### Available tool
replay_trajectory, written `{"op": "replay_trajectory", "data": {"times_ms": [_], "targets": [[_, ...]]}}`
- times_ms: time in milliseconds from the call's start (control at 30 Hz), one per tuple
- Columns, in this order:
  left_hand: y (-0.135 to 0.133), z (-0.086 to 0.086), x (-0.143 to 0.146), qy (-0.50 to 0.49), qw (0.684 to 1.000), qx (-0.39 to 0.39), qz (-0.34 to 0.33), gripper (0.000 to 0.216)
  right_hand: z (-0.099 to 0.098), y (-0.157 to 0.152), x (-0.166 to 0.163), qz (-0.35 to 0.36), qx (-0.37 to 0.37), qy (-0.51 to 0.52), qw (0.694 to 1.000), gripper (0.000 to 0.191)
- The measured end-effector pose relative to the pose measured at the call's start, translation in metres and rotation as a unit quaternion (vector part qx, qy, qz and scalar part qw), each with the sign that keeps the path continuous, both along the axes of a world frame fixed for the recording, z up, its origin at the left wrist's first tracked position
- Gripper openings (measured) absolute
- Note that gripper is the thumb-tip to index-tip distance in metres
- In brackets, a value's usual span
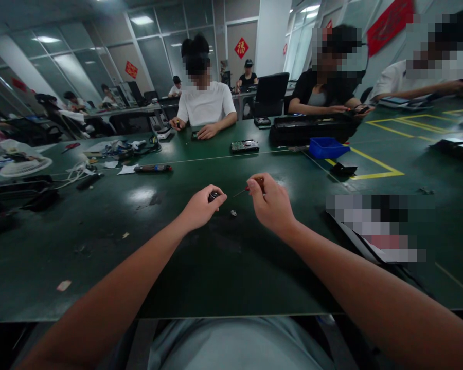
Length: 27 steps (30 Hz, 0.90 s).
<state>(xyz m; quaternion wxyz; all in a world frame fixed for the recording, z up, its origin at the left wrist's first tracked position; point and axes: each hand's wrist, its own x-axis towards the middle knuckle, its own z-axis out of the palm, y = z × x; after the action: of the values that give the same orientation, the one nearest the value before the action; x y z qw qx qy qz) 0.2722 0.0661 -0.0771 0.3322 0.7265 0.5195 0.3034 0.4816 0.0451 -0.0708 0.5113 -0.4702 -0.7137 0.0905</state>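
Over the green tabletop (pixel 200 267), my left hand (pixel 200 206) is closed around a small dark rounded part (pixel 213 196), mostly covered by the fingers. My right hand (pixel 270 205) grips a screwdriver (pixel 259 183) by its reddish-brown handle. The thin shaft points left toward the part, and a gap shows between its tip and my left hand. Between and slightly below both hands, a small metallic piece (pixel 233 213) lies on the table. What kind of part my left hand holds cannot be made out.
Beyond my hands lie a hard drive (pixel 244 146) and a blue bin (pixel 327 148), with a long black case (pixel 312 128) behind. A dark marker-like tool (pixel 153 168) and cables (pixel 127 148) lie left. A blurred folder-like item (pixel 374 231) sits right. Co-workers sit opposite.
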Motion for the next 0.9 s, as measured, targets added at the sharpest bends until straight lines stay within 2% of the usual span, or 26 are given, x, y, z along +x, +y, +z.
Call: {"op": "replay_trajectory", "data": {"times_ms": [200,333,400,500,600,733,833,900], "targets": [[0.002,0.003,0.011,0.165,0.984,0.043,-0.053,0.026,0.002,-0.002,0.000,0.004,0.003,-0.006,1.000,0.022],[0.003,-0.001,0.021,0.273,0.959,0.034,-0.068,0.038,0.003,-0.002,0.000,0.004,-0.005,-0.008,1.000,0.022],[0.005,-0.005,0.024,0.303,0.949,0.041,-0.076,0.042,0.003,-0.002,0.000,0.004,-0.006,-0.007,1.000,0.022],[0.006,-0.009,0.026,0.320,0.940,0.058,-0.099,0.036,0.002,-0.001,0.000,0.004,-0.008,-0.003,1.000,0.022],[0.008,-0.011,0.024,0.311,0.942,0.060,-0.110,0.029,0.002,0.000,0.000,0.005,-0.005,-0.006,1.000,0.023],[0.014,-0.007,0.011,0.234,0.967,0.039,-0.096,0.027,0.001,0.000,0.001,0.005,-0.002,-0.004,1.000,0.023],[0.020,-0.002,-0.008,0.151,0.987,0.011,-0.056,0.029,0.000,0.001,0.001,0.011,-0.006,-0.003,1.000,0.025],[0.023,0.002,-0.024,0.065,0.997,-0.038,-0.013,0.030,-0.001,0.001,0.002,0.012,-0.011,-0.005,1.000,0.026]]}}
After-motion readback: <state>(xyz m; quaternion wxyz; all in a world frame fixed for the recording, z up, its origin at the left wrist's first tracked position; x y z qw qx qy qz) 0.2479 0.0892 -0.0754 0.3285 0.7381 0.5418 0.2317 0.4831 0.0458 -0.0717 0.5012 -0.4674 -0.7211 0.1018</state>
